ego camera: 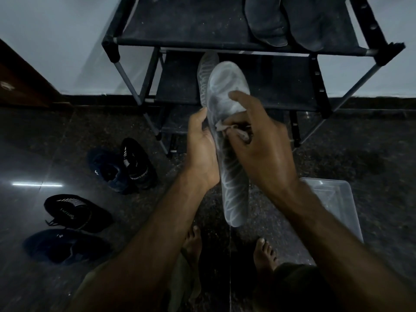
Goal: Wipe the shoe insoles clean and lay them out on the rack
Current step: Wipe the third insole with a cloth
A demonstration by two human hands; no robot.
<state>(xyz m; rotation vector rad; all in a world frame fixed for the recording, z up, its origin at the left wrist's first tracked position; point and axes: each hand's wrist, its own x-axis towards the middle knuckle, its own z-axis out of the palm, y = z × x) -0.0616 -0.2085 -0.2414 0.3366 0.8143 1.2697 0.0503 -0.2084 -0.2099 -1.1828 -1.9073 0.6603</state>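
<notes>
My left hand grips two pale grey patterned insoles held upright in front of the rack: the front insole and, behind it, a second insole peeking out at the upper left. My right hand pinches a small crumpled white cloth against the middle of the front insole, index finger raised. Two dark insoles lie on the top shelf of the black rack, at its right side.
Several dark sneakers sit on the glossy dark floor at the left. A clear plastic tub stands at the right under my right forearm. My bare feet are below. The rack's lower shelves are behind the insoles.
</notes>
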